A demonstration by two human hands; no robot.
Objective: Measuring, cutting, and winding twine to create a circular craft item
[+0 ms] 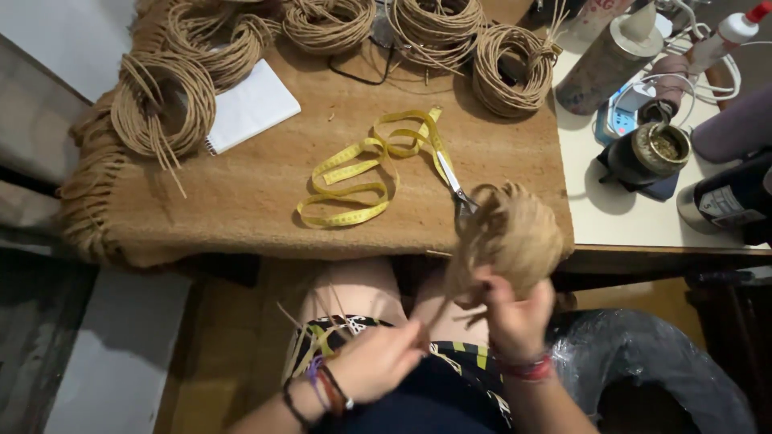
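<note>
Twine in a loose, fuzzy bundle (515, 233) sits in the right hand (515, 317), held up over the lap just below the edge of the worktop (241, 201). Motion blurs the bundle, so its single strands cannot be told apart. The right fingers are curled around its lower end. The left hand (378, 362) is lower and nearer the body, fingers pinched together on a thin strand (438, 309) that runs up to the bundle. Bracelets ring both wrists, and both forearms are cut off by the bottom edge.

Behind the bundle, scissors (458, 189) lie on the brown woven mat that covers the worktop; their handles are hidden by the bundle. A yellow tape measure (362, 169) loops beside them, one end touching the blades. Coils of twine (165, 104) line the far edge, several cut off at the top. A white notebook (249, 104) lies partly under one coil. To the right, a gourd cup (655, 149), bottles and a white cable crowd together, hard to separate.
</note>
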